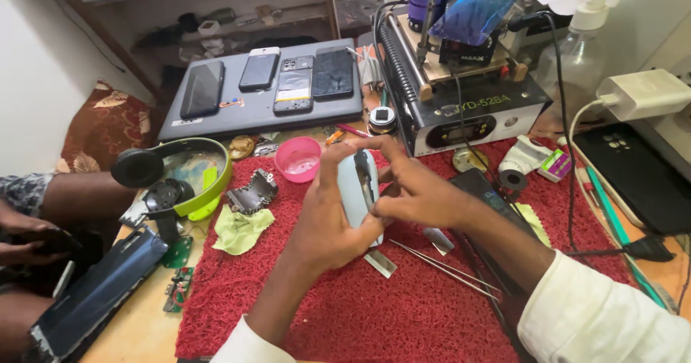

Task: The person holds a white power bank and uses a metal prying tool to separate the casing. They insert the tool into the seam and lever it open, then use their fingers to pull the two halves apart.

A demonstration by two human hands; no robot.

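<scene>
My left hand (pixel 327 223) grips a pale blue phone (pixel 354 190) held upright on its edge above the red mat (pixel 345 312). My right hand (pixel 410 190) rests against the phone's side, its fingers pinching along the dark edge seam. Thin metal tweezers (pixel 446 268) lie on the mat just under my right wrist, beside a small metal blade (pixel 379 262).
A pink cup (pixel 299 159), a green cloth (pixel 241 230) and green headphones (pixel 173 179) lie left. Several phones rest on a grey laptop (pixel 263 111) behind. A heating machine (pixel 461 97) stands back right, with a spray bottle (pixel 576 53) and charger (pixel 640 93). Another person's hand (pixel 29 237) is at far left.
</scene>
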